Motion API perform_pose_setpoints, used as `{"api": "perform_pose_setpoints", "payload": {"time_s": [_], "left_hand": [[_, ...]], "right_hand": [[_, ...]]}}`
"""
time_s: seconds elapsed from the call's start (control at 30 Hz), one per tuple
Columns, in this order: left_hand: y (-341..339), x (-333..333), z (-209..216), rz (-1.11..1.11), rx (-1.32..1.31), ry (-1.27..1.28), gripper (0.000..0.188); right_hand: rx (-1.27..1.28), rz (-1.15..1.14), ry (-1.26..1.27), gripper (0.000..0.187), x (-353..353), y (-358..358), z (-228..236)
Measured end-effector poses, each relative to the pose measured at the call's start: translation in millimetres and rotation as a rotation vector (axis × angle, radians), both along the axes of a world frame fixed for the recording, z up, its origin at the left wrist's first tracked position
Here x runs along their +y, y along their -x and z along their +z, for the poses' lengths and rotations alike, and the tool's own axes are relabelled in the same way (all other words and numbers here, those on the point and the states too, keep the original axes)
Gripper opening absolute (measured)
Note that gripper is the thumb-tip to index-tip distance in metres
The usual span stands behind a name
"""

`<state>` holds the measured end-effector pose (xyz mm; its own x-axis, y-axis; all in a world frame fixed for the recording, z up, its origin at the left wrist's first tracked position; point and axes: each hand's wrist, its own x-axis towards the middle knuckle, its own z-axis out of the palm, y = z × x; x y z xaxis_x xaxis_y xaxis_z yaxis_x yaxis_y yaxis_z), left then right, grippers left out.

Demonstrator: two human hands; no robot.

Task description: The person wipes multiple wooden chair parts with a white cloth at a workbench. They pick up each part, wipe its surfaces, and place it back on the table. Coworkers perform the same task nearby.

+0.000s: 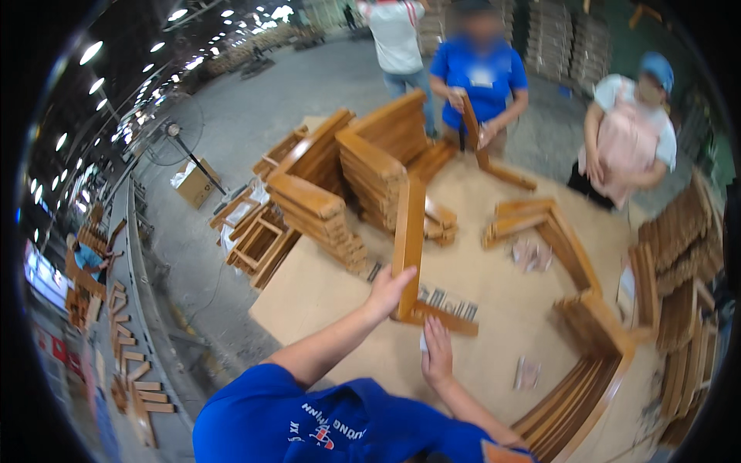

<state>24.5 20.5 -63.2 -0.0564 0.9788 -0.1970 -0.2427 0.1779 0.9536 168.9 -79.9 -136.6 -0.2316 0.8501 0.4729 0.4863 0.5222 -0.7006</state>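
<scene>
My left hand (391, 293) is closed round the corner of an L-shaped varnished wooden frame piece (407, 239), which is tilted up over the cardboard-covered table (340, 309). One long arm of the piece rises away from me, and the short arm points right. Below the short arm, my right hand (438, 355) has its fingers up against the wood. A small white scrap (423, 342), cloth or paper, shows between its thumb and fingers. Printed lettering on the cardboard lies behind the piece.
Stacks of similar wooden pieces (305, 197) stand at the table's far left, with more (587, 370) at the right. Small clear packets (528, 372) lie on the cardboard. Across the table, a person in blue (482, 73) holds another wooden piece (472, 123); someone in a pink apron (627, 147) stands right.
</scene>
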Motion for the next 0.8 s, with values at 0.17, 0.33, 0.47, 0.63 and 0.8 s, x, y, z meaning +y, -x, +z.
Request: {"api": "perform_pose_setpoints", "payload": {"time_s": [0.17, 0.33, 0.47, 0.63, 0.8], "left_hand": [[5.2, 5.0, -4.1, 0.005, 0.026, 0.015, 0.033], [11.5, 1.1, -10.3, 0.018, 0.031, 0.018, 0.035], [18.6, 2.0, -14.2, 0.006, 0.129, -0.010, 0.032], [21.0, -2.0, -11.3, -0.040, -0.005, 0.019, 0.024], [23.3, -3.3, -5.3, 0.014, -0.015, 0.079, 0.028]], "right_hand": [[0.026, 0.065, -0.057, 0.056, 9.6, -4.7, -40.3], [0.065, -0.233, 0.131, 0.051, 20.7, -3.4, -48.7], [0.137, 0.011, 0.034, 0.055, 27.7, 3.0, -52.8], [0.079, 0.014, 0.054, 0.063, 24.0, -9.9, -49.8], [0.051, 0.003, 0.102, 0.067, 17.0, 3.3, -40.6]]}}
